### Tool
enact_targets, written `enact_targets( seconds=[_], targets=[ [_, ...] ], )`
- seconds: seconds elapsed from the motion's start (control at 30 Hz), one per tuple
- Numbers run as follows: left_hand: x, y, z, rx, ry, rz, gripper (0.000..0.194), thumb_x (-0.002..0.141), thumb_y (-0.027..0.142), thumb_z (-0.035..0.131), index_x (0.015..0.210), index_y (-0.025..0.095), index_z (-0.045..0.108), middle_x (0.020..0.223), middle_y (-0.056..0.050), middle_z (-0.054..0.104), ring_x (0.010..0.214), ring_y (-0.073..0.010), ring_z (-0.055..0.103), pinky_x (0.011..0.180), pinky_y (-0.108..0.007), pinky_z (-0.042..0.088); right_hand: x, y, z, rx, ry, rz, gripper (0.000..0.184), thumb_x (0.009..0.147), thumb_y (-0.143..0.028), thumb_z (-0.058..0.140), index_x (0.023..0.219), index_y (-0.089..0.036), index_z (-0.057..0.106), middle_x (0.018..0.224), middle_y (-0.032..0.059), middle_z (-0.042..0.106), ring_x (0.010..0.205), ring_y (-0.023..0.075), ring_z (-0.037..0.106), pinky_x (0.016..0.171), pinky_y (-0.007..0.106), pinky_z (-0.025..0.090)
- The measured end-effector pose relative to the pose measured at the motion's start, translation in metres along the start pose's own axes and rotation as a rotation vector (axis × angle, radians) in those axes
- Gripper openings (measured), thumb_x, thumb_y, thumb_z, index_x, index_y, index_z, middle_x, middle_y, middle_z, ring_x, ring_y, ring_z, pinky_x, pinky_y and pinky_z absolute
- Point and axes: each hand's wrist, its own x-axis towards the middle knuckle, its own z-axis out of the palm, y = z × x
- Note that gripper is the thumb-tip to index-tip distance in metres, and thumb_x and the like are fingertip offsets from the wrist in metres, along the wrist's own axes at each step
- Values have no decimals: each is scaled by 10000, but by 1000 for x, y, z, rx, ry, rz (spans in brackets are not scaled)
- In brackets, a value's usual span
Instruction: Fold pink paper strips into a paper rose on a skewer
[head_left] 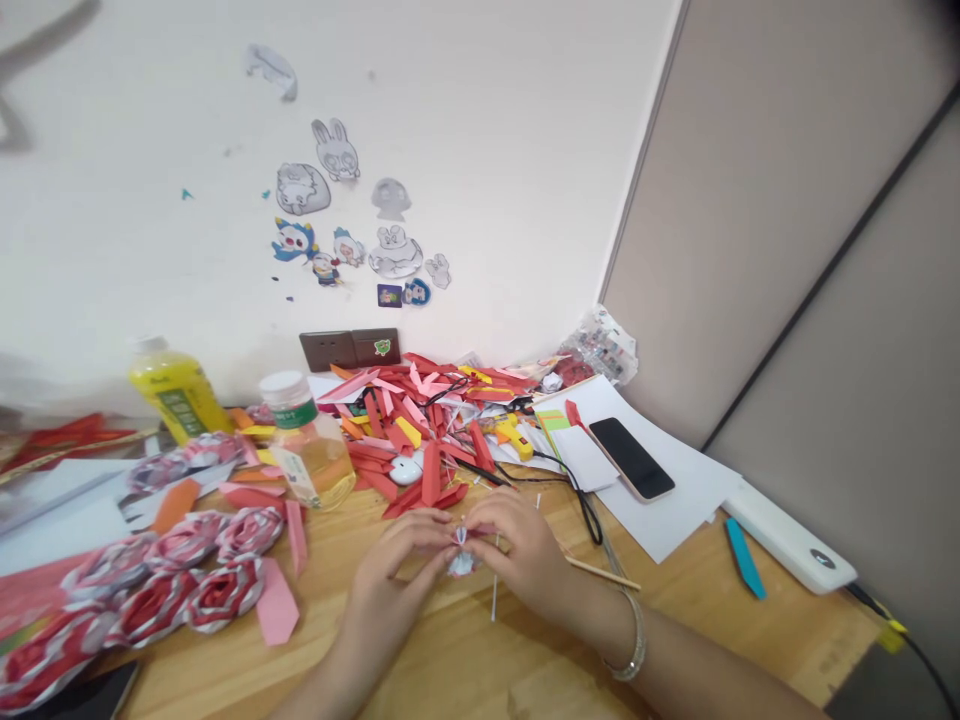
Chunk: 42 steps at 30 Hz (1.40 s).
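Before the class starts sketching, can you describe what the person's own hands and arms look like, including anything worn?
Both the left hand and the right hand are ungloved, and no sleeve shows on either forearm. The right wrist carries a narrow, rounded, pale silvery bracelet that seems to sparkle. No bracelet or watch shows on the left.

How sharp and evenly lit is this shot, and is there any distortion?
In the head view, the small pale piece between the fingers looks soft, its folds hard to read; in the same view, the yellow bottle leans, possibly from lens distortion; also in the head view, the white wall is bright, while the top right corner darkens.
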Motion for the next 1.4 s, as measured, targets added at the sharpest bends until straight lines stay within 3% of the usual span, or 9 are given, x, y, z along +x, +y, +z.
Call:
enact_targets(
  seconds=[0.13,0.37,0.47,0.6,0.7,0.83,1.0,1.1,1.4],
  targets=[
    [-3,2,1,16,25,17,77,679,221,679,747,247,705,786,-41,703,791,-212,628,775,-321,494,-2,3,1,-22,14,-76,80,858,-267,542,870,-208,594,831,35,651,808,169,566,766,311,422],
    [-4,-2,2,-16,2,-65,60,697,206,649,719,232,698,770,-38,699,756,-197,631,732,-281,491,-2,3,2,21,5,17,67,817,-270,598,832,-206,610,803,27,650,796,168,572,759,305,431],
    [0,-4,0,-79,-68,-161,87,724,237,617,733,218,701,770,-41,698,744,-190,627,713,-270,491,0,1,0,99,-38,149,40,781,-238,625,805,-206,632,805,22,652,805,165,579,748,287,436],
    [6,-8,-3,-223,-197,-329,137,717,282,620,764,188,708,762,-51,705,726,-191,633,678,-265,497,1,5,2,390,-139,424,65,741,-223,640,797,-193,649,776,5,656,755,148,605,702,254,465],
    [7,-12,-4,-339,-204,-429,188,691,300,641,816,177,709,813,-63,718,744,-197,642,693,-282,506,0,12,6,546,-142,573,118,731,-263,641,803,-171,655,762,9,666,718,152,618,688,269,483],
    [7,-13,-3,-367,-218,-461,211,657,297,673,826,177,712,845,-71,729,777,-208,652,720,-296,514,0,16,8,548,-119,660,186,704,-305,671,808,-150,666,766,29,679,696,161,625,652,268,487],
    [7,-7,0,-259,-167,-388,177,662,267,672,817,199,725,860,-71,730,801,-213,656,744,-296,519,3,9,4,408,-114,572,159,741,-304,648,809,-166,687,793,34,681,734,167,622,667,263,477],
    [6,-2,1,-186,-136,-317,161,680,272,659,815,219,729,861,-68,727,801,-214,652,724,-291,524,3,4,1,275,-48,496,111,741,-285,656,770,-181,684,756,21,669,728,159,607,671,257,462],
    [-1,1,0,9,-21,-60,119,702,228,653,786,267,729,804,-43,720,764,-206,646,729,-292,510,2,-4,-2,22,58,166,66,784,-269,633,760,-208,631,733,17,646,732,163,566,674,284,424]
  ],
)
